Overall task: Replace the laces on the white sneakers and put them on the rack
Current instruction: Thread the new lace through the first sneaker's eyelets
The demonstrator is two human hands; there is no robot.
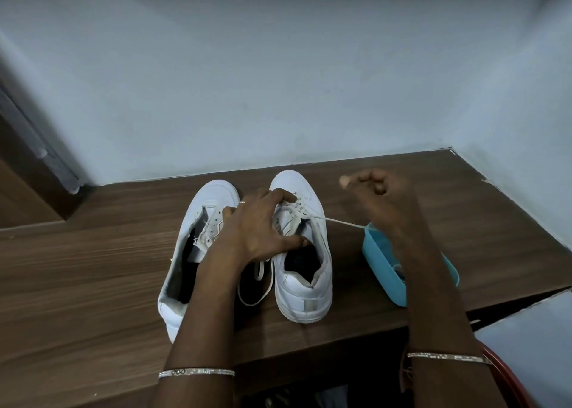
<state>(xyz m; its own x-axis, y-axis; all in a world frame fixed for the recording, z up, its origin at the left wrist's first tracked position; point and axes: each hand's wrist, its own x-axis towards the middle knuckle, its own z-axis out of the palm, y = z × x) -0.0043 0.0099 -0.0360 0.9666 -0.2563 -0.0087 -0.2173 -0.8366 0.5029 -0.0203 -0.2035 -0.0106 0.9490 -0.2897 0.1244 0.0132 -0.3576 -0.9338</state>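
**A:** Status on the lace (343, 222)?

**B:** Taut. It runs from the upper eyelets of the right-hand sneaker (305, 296) out to the right hand (376, 191). That hand is raised just right of the sneaker's toe with its fingers curled tight. The lace disappears under the heel of the hand, so the exact pinch point is hidden.

**A:** Left hand?

**B:** The left hand (260, 225) is on top of that same sneaker, fingers spread over the tongue and laced rows, thumb at the collar opening. It presses down and isn't wrapped around anything.

**A:** Slack end?

**B:** A loose loop (257, 296) lies on the wooden top (93, 253), just left of the sneaker's heel.

**A:** Other shoe?

**B:** The left-hand sneaker (213, 197) is just beside it on the left, toes the same way, eyelets bare and tongue flopped open.

**A:** Anything else?

**B:** A blue tub (382, 268) sits near the sneaker's right side, under the right forearm. The taut lace crosses its far rim.
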